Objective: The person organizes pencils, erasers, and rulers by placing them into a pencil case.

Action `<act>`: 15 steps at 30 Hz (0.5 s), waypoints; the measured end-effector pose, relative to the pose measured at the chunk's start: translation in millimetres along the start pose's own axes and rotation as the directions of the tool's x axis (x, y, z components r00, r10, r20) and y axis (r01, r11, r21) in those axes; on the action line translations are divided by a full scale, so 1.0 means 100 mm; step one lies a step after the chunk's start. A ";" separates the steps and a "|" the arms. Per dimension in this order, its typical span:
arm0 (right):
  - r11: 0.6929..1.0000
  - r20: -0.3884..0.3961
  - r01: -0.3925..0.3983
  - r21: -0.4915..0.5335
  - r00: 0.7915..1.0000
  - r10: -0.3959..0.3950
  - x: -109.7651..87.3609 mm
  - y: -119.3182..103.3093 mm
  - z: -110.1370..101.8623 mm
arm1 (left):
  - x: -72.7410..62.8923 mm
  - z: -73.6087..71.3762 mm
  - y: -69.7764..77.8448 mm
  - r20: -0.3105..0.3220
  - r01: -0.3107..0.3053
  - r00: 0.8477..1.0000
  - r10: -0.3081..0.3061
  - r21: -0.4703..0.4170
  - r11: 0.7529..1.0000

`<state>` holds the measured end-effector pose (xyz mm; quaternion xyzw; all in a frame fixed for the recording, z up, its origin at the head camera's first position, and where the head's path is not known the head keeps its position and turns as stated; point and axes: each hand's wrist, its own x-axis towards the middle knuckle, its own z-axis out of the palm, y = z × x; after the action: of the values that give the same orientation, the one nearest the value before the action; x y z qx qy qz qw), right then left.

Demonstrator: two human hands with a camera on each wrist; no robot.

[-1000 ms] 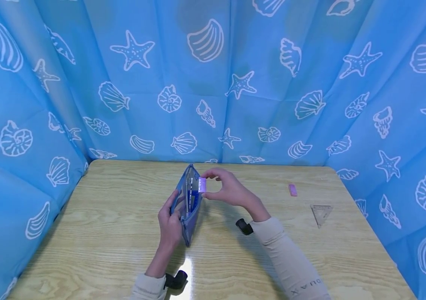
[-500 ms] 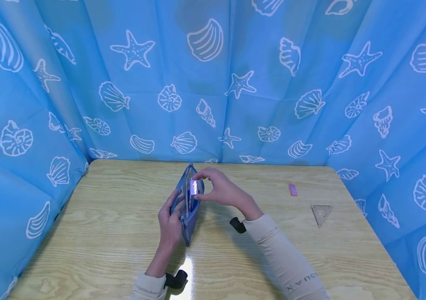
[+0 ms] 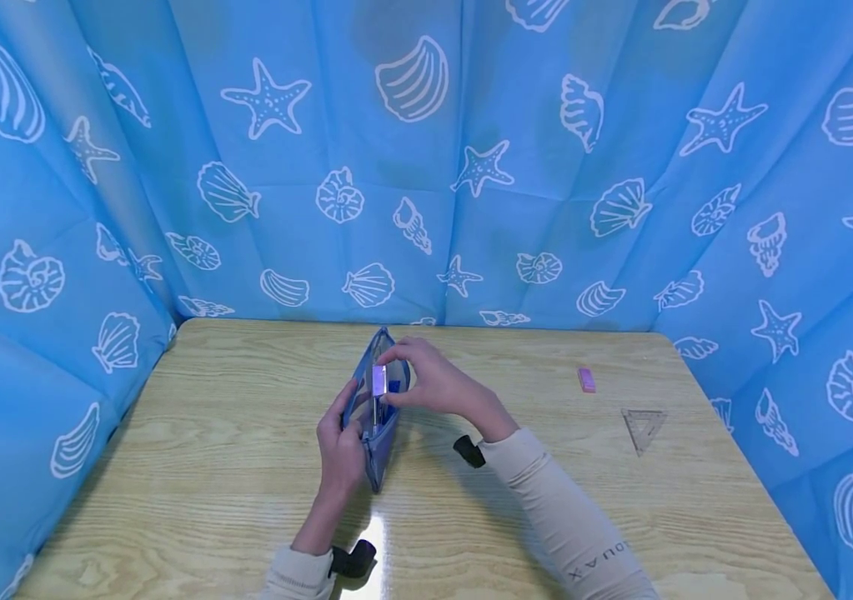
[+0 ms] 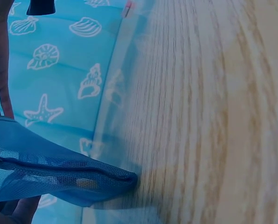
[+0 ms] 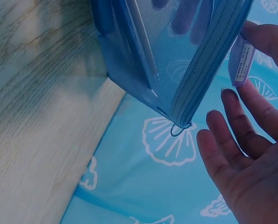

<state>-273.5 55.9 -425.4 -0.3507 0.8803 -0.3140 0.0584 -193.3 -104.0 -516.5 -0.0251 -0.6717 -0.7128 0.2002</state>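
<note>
My left hand [image 3: 339, 450] grips the near left side of a blue mesh zip pencil case [image 3: 384, 454], which stands on edge with its mouth spread. Between thumb and forefinger my right hand [image 3: 437, 382] pinches a small purple eraser [image 3: 379, 380] at that mouth. The right wrist view shows a printed white label on the eraser [image 5: 242, 63], beside the zip edge; the other fingers are apart from it. Through the mesh of the pencil case [image 5: 176, 65] a slim pen-like stick [image 5: 143, 37] shows. The left wrist view catches only the lower corner of the pencil case [image 4: 83, 179].
On the right side of the wooden table [image 3: 208, 467] lies a pink-purple block [image 3: 586, 380]. A clear set square [image 3: 643, 429] is nearer to me. A blue curtain [image 3: 411, 167] with shell prints borders the back and sides.
My right hand has moved left with the eraser, from the right rim of the pencil case to over its mouth. The left hand and the pencil case have stayed put.
</note>
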 end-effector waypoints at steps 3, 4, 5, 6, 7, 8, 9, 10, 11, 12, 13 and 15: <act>1.000 0.007 0.003 -0.009 1.000 -0.003 0.00 -0.01 0.01 | -0.01 0.00 0.00 -0.001 -0.006 1.000 0.006 0.003 1.000; 1.000 0.009 0.002 -0.012 1.000 -0.002 0.01 -0.01 0.02 | -0.01 0.00 0.00 -0.002 -0.008 1.000 0.008 0.004 1.000; 1.000 0.012 0.001 -0.016 1.000 -0.001 0.01 -0.02 0.02 | -0.01 0.00 0.00 -0.003 -0.008 1.000 0.008 0.003 1.000; 1.000 0.015 0.002 -0.018 1.000 -0.002 0.01 -0.02 0.02 | -0.01 0.00 0.00 -0.004 -0.007 1.000 0.007 0.000 1.000; 1.000 0.018 0.003 -0.022 1.000 -0.002 0.01 -0.03 0.03 | -0.01 0.00 0.01 -0.005 -0.010 1.000 0.010 -0.003 1.000; 1.000 0.022 0.003 -0.025 1.000 -0.003 0.01 -0.03 0.03 | -0.01 0.00 0.01 -0.007 -0.009 1.000 0.009 -0.006 1.000; 1.000 0.026 0.005 -0.030 1.000 -0.004 0.01 -0.03 0.03 | -0.01 0.00 0.01 -0.009 -0.007 1.000 0.007 -0.005 1.000; 0.999 0.029 0.009 -0.036 1.000 -0.008 0.01 -0.03 0.04 | -0.01 0.00 0.01 -0.012 -0.006 1.000 0.006 -0.006 1.000; 0.999 0.034 0.015 -0.044 0.999 -0.013 0.02 -0.04 0.04 | -0.01 0.00 0.01 -0.013 -0.004 1.000 0.004 -0.010 1.000; 0.998 0.037 0.021 -0.052 0.999 -0.019 0.03 -0.03 0.05 | -0.01 0.00 0.01 -0.012 -0.003 1.000 0.003 -0.013 1.000; 0.998 0.040 0.028 -0.062 0.999 -0.026 0.03 -0.03 0.06 | -0.01 0.00 0.01 -0.012 -0.003 1.000 0.003 -0.012 1.000; 0.996 0.044 0.049 -0.069 0.998 -0.046 0.04 -0.03 0.07 | -0.01 0.00 0.01 -0.012 0.000 1.000 0.000 -0.007 1.000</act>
<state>-272.9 48.2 -428.8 -0.3799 0.8809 -0.2766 0.0571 -192.4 -104.3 -515.9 -0.0217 -0.6679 -0.7154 0.2041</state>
